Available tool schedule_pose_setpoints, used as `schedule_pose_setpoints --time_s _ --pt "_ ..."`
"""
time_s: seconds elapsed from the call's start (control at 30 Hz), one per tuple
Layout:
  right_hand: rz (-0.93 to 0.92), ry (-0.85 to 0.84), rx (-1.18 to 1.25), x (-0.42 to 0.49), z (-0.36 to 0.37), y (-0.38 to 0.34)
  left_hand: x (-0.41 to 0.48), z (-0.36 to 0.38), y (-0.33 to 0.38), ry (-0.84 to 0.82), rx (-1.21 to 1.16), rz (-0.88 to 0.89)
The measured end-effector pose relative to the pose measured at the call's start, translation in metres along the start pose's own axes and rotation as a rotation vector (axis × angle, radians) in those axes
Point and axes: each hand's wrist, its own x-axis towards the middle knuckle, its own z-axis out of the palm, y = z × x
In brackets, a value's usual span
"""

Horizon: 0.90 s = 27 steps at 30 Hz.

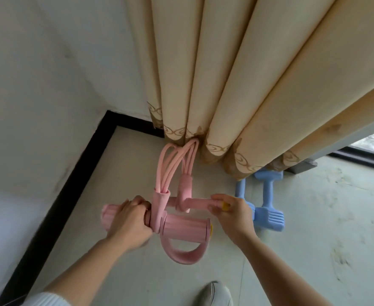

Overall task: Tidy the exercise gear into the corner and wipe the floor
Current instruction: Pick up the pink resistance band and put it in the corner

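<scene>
A pink pedal resistance puller hangs just above the floor by the room's corner. Its elastic tubes loop up under the curtain hem. My left hand grips the ribbed foot bar on its left side. My right hand grips the right end of the pink handle bar, near a yellow end cap. Two light blue dumbbells lie on the floor just right of my right hand, partly under the curtain.
Beige curtains hang down to the floor behind the gear. A white wall with black skirting runs along the left. The pale floor shows dusty smudges at right. My grey shoe is at the bottom.
</scene>
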Motion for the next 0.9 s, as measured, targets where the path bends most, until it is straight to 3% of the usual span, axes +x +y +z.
schedule_pose_setpoints --time_s 0.2,0.3,0.4,0.53,0.77,0.9 --pt "-0.058 0.053 0.131 0.078 0.04 0.035 0.079 0.045 -0.015 0.026 -0.008 0.065" --pt "-0.04 0.019 0.155 0.098 0.051 0.045 0.103 0.059 -0.012 -0.043 0.004 0.072" --pt "-0.06 -0.063 -0.147 0.109 0.056 0.054 0.112 0.066 -0.008 -0.188 0.042 0.026" --pt "-0.176 -0.168 -0.492 0.114 0.057 0.057 0.123 0.067 -0.009 -0.218 0.135 0.07" --pt "-0.227 -0.11 -0.69 0.129 0.052 0.061 0.148 0.056 0.009 -0.209 0.005 0.043" --pt "-0.2 -0.125 -0.646 0.137 0.051 0.074 0.145 0.079 0.022 -0.201 0.114 0.072"
